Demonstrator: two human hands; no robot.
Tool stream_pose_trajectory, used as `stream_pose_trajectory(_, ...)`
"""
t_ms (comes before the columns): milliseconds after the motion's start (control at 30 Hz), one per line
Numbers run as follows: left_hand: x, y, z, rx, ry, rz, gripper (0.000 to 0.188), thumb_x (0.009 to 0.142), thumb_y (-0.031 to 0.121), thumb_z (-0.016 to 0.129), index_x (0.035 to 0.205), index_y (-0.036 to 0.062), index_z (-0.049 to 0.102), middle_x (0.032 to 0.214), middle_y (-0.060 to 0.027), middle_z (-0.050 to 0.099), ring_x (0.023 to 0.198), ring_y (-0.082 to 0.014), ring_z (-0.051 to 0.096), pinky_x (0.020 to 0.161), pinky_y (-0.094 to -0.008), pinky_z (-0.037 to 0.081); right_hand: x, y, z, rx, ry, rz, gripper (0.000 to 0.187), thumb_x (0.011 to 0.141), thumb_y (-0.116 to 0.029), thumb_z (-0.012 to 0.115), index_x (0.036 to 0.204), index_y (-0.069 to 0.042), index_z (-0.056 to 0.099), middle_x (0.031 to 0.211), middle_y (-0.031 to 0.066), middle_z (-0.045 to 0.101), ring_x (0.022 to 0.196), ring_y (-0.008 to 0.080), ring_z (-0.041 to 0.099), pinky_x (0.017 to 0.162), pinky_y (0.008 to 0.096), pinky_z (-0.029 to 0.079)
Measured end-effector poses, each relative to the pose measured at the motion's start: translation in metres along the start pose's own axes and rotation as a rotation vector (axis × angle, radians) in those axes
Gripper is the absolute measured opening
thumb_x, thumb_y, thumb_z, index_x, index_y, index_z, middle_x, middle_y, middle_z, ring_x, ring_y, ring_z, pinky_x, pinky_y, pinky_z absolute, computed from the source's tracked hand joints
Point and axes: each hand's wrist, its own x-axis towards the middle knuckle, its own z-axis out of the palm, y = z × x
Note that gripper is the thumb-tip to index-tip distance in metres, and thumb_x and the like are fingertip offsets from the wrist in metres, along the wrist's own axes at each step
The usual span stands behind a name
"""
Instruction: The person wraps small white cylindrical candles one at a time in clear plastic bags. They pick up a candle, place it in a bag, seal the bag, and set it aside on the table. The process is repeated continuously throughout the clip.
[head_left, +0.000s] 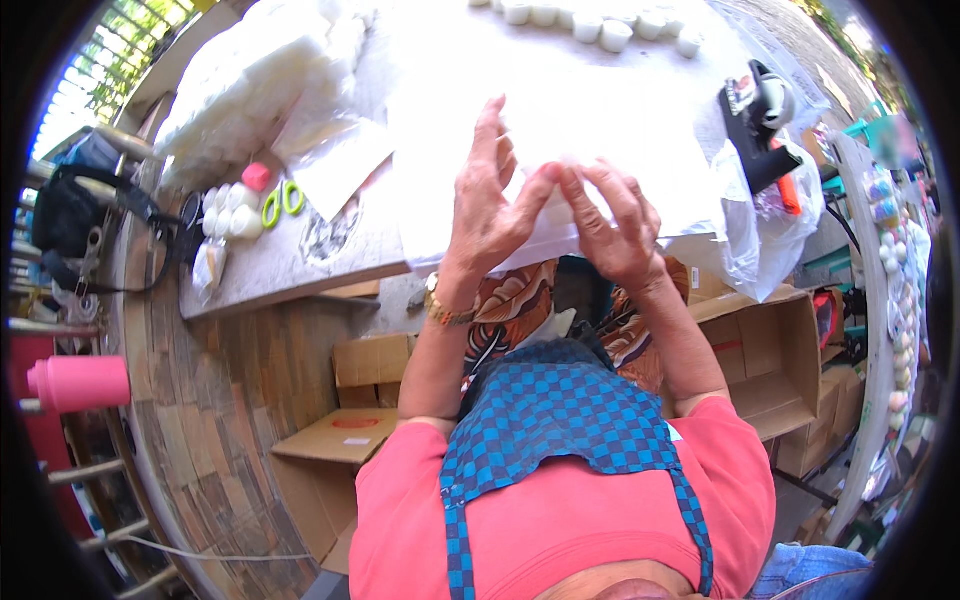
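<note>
Over the glaring white sheet (430, 160) on the table, my left hand (488, 205) has its fingers stretched up and its thumb pointing to the right, spread apart. The tip of that thumb meets the fingertips of my right hand (618, 225). The right fingers are bent and drawn together; a small pale thing may lie at their tips, but the glare hides what it is. Along the far edge of the sheet stand several small white cups (616, 36).
At the left are a heap of bagged white pieces (260, 90), green-handled scissors (283, 203), white rolls (235, 212) and a pink piece (257, 177). A black tape dispenser (758, 125) stands at the right beside a plastic bag (740, 225). Cardboard boxes (770, 355) sit below the table.
</note>
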Motion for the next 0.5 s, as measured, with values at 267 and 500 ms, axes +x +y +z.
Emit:
stream_pose_trajectory(267,0.003,0.010,0.000,-0.059,-0.020,-0.002,0.077,0.087,0.002,0.062,0.150,-0.0060,0.018,0.136,-0.0233,0.048,0.125,-0.0263,0.048,0.102,-0.0349,0.043,0.006,-0.002,-0.027,0.228,-0.087,0.232,0.042,0.073,-0.005,0.067,0.114,-0.011,0.071,0.118,0.0115,0.059,0.096,0.0275,0.063,0.077,0.0388,0.054)
stream_pose_trajectory(500,0.005,0.009,0.005,0.055,0.174,0.097,0.085,0.080,0.008,0.073,0.150,0.0012,0.025,0.129,-0.0206,0.053,0.121,-0.0290,0.054,0.100,-0.0409,0.049,0.006,0.106,-0.106,-0.295,0.109,0.572,0.017,0.086,-0.009,0.065,0.100,-0.010,0.075,0.107,0.0088,0.067,0.092,0.0224,0.066,0.079,0.0348,0.056)
